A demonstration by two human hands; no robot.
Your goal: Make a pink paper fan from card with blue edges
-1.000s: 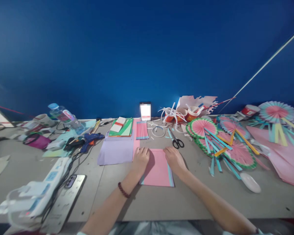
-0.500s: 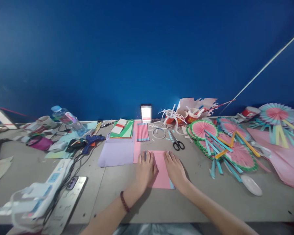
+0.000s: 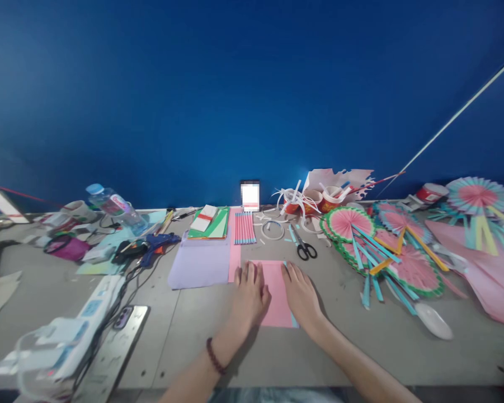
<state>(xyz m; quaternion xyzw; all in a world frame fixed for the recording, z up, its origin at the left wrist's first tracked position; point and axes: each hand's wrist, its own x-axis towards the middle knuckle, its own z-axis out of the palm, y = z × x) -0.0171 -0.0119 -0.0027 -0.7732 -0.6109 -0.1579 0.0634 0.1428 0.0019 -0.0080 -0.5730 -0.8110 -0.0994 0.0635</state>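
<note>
A pink sheet (image 3: 277, 296) with a blue strip along its right side lies flat on the grey table. My left hand (image 3: 250, 295) rests on its left part, palm down, fingers slightly apart and pointing away from me. On the right edge lies my right hand (image 3: 302, 294), its fingers stretched forward and resting flat. Neither hand grips anything. Beyond them are black-handled scissors (image 3: 305, 247) and a row of pink and blue strips (image 3: 245, 228). A lilac sheet (image 3: 201, 263) is left of my left hand.
Paper fans (image 3: 348, 224) and a white spoon (image 3: 433, 321) lie to the right. Red cups (image 3: 333, 197) stand by the blue wall. On the left are a bottle (image 3: 117, 206), a glue gun (image 3: 158, 243), a power strip (image 3: 88, 319) and a phone (image 3: 119, 347).
Both hands stay on the pink sheet with almost the same pose. My left hand and forearm have shifted slightly to the right. The whole view has moved a little.
</note>
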